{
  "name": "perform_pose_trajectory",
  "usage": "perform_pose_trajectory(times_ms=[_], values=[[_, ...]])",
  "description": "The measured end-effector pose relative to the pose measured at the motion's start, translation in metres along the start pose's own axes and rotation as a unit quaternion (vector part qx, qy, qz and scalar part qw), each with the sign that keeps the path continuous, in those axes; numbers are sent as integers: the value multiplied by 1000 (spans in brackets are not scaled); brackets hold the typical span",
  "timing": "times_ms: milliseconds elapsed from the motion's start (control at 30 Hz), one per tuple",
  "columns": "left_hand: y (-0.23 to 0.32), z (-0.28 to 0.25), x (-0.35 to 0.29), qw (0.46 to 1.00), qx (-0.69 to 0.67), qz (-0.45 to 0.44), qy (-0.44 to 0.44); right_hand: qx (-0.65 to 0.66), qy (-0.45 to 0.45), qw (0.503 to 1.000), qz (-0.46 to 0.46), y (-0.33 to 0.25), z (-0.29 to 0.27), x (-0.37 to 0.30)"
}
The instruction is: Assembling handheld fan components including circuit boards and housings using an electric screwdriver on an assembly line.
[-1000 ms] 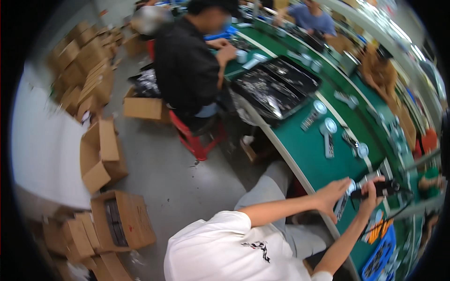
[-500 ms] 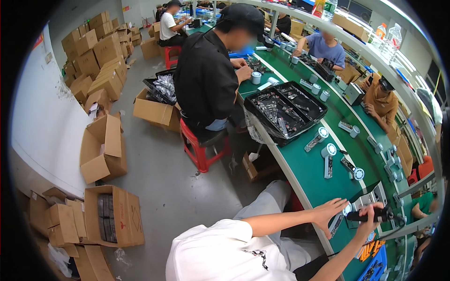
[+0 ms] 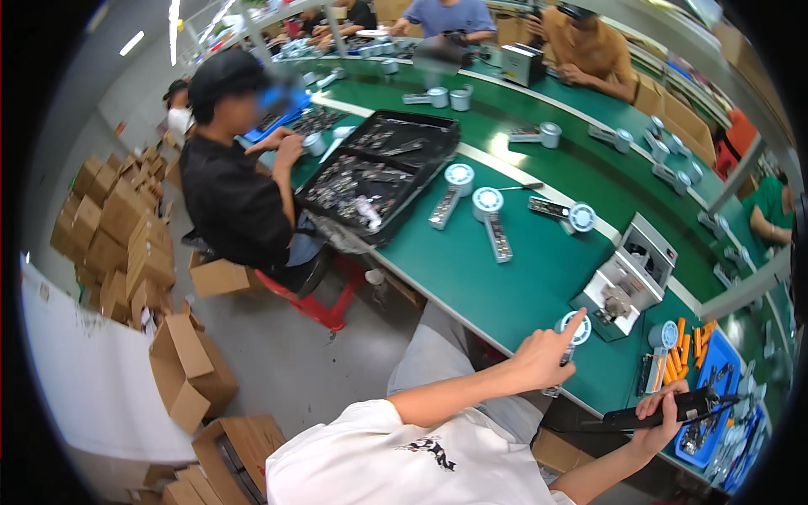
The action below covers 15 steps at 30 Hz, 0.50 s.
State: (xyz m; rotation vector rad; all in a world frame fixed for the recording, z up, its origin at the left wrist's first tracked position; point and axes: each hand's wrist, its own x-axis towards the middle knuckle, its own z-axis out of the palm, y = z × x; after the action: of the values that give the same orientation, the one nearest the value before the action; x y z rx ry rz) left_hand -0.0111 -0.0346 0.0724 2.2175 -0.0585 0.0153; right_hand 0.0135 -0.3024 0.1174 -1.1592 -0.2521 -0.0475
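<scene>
My left hand (image 3: 543, 360) is over a handheld fan with a light-blue round head (image 3: 577, 328). Its index finger stretches past the head toward a silver box-shaped machine (image 3: 627, 273), while the other fingers curl around the fan's handle, mostly hidden beneath. Lower right, my right hand (image 3: 661, 417) grips a black corded electric screwdriver (image 3: 699, 406), held above the bench's near edge beside a blue tray (image 3: 695, 454) of small parts. Another fan head (image 3: 663, 335) lies near several orange cylinders (image 3: 678, 358).
Three open-handled fans, one of them here (image 3: 488, 202), lie on the green bench (image 3: 404, 257) beyond my left hand. A black divided tray (image 3: 438, 135) of parts sits farther left, near a seated co-worker (image 3: 240, 168). Cardboard boxes (image 3: 194, 362) stand on the floor.
The view has swung right. My left hand has gone from spread fingers to a pointing index with the rest curled. My right hand has drawn the screwdriver away from the fan toward the blue tray.
</scene>
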Motion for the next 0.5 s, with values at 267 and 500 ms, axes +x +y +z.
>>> perform_pose_trajectory(times_ms=[267, 500], values=[[1, -83, 41, 986, -73, 41, 145, 1, 93, 961, 262, 63, -51, -7], [20, -95, 315, 955, 225, 191, 38, -92, 173, 951, 241, 63, -30, -8]])
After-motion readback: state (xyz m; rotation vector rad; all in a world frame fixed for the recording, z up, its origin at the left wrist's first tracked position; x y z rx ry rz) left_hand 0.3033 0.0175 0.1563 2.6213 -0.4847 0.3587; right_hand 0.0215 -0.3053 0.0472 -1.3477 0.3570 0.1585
